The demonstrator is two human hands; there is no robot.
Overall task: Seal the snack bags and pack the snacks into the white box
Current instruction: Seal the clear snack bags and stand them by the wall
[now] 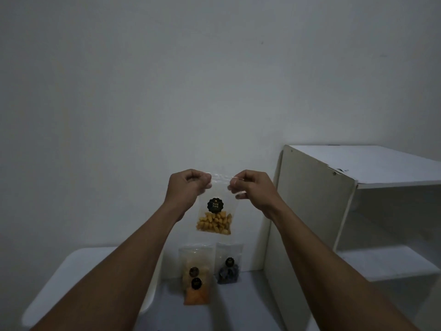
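Left hand (187, 187): pinching the bag's top left corner, fingers curled.
Right hand (251, 188): pinching the top right corner, equally near.
Bag (216, 218): hanging in mid-air below both hands, above the spare bags (196, 278).
Bag mouth (220, 177): stretching left-right between the fingertips.

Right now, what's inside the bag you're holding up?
Small yellow snack pieces fill the bottom of the clear bag. The black sticker hides whatever sits behind it.
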